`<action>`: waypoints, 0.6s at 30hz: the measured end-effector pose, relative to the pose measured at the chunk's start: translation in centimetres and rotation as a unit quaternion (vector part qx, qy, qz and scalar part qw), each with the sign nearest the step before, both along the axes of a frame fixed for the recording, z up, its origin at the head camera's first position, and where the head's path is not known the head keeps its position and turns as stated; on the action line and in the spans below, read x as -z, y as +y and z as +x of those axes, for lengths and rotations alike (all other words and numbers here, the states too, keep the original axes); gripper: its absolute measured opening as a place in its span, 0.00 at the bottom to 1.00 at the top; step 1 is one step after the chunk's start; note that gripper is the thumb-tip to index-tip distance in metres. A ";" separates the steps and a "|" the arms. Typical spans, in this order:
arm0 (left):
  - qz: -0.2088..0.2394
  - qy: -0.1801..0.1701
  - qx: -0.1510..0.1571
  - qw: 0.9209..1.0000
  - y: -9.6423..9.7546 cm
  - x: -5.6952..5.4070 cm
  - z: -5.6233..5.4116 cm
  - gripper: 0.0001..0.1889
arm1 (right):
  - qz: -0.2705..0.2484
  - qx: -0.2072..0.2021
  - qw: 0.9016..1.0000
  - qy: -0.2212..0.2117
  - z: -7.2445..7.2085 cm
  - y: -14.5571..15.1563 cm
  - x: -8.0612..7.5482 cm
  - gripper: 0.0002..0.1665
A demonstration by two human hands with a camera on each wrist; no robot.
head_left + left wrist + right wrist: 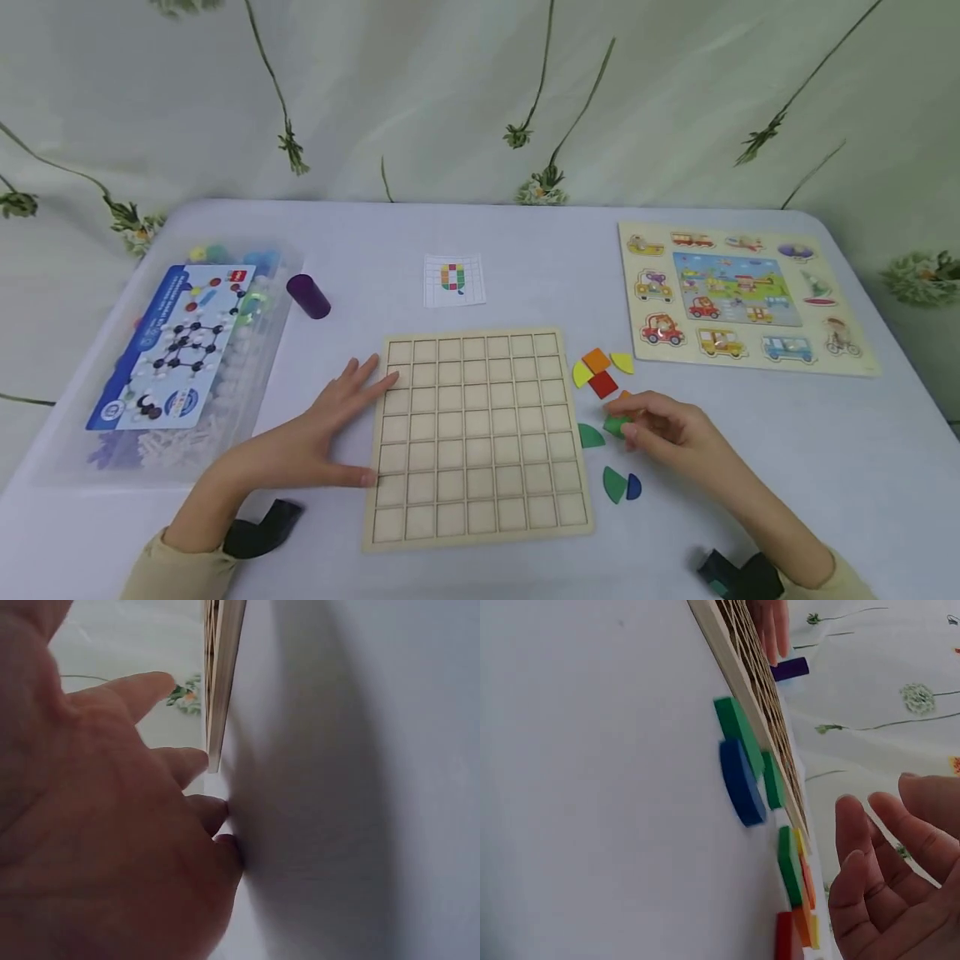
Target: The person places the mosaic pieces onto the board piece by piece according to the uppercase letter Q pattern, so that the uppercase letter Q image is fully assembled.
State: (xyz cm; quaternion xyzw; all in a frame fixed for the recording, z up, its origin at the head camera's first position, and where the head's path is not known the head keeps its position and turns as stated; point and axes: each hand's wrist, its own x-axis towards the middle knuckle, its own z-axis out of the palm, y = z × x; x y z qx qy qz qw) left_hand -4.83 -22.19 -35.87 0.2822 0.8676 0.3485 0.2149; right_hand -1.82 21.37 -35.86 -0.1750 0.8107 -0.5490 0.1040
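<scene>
White-clothed table (525, 250), flowered curtain behind. Grid board (477, 437) at centre, every cell unfilled; pattern card (453, 281) beyond. Left hand (330, 425) flat, fingers spread, against board edge. Right hand (667, 429) pinching green piece (617, 426) beside board; other coloured pieces (600, 371) loose nearby. Filling judged not begun.

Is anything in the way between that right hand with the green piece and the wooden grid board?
Nothing visible. The right hand pinches a green piece just off the grid board; only bare tablecloth and another green piece lie nearby.
</scene>
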 end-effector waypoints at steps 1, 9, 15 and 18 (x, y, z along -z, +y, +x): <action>0.001 0.000 0.002 1.000 -0.1 0.1 0.1 0.54 | -0.005 -0.002 1.000 0.001 0.1 -0.2 0.3 0.14; -0.002 0.027 0.023 0.999 -0.1 1.0 0.4 0.56 | 0.084 0.056 0.995 -0.022 1.1 -1.6 0.8 0.17; -0.029 0.053 0.028 0.998 0.0 0.8 0.7 0.57 | 0.155 0.072 0.985 0.012 1.0 -2.6 1.0 0.17; -0.041 0.060 0.027 0.997 -0.1 0.7 0.6 0.57 | 0.171 0.077 0.982 0.031 0.9 -3.1 1.2 0.18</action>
